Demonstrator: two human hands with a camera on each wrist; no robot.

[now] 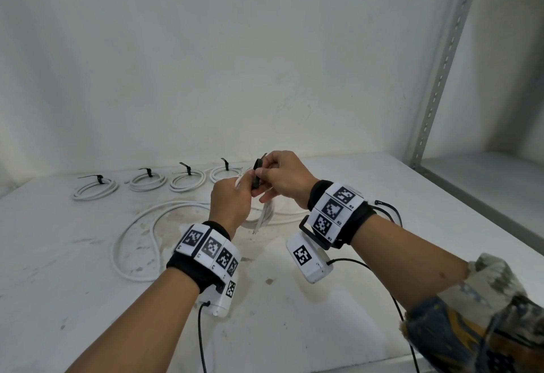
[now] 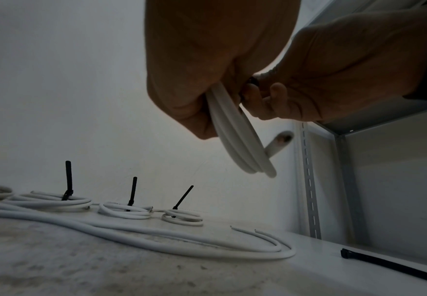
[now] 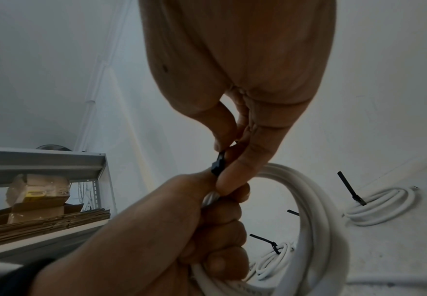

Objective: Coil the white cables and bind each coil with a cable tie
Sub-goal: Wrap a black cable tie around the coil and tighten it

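Bound coils [image 1: 153, 181]: four white coils are lying in a row at the back of the surface [image 1: 368, 255], each one already carrying a black tie with its tail sticking up; this part of the task is looking finished, as far as I can judge.
Coil in hand [image 3: 316, 210]: a fifth coil is being held up above the surface, between both hands; its loops are hanging down below the fist; it is not bound yet.
Left hand [image 1: 231, 203]: the fingers are curling round the bunched loops of the coil in hand; the grip is narrow and is holding the cable firmly.
Right hand [image 1: 284, 178]: thumb and forefinger are pinching a black cable tie [image 1: 256, 173] just at the top of the left fist; the grip is narrow and is holding the tie.
Cable tie: its head is sitting close against the bundle in the right wrist view; whether the tail is passing through the head already, I cannot tell.
Loose cables [image 1: 138, 243]: long white cable is lying uncoiled on the surface in front of the row, in wide curves; two cut ends are showing in the left wrist view, so it seems more than one piece is waiting.
Spare tie [image 2: 394, 266]: one more black tie is lying flat on the surface, to the right, well apart from the coils.
Progress: four coils are done; the fifth is being bound now; the loose cables are remaining to be coiled and tied.
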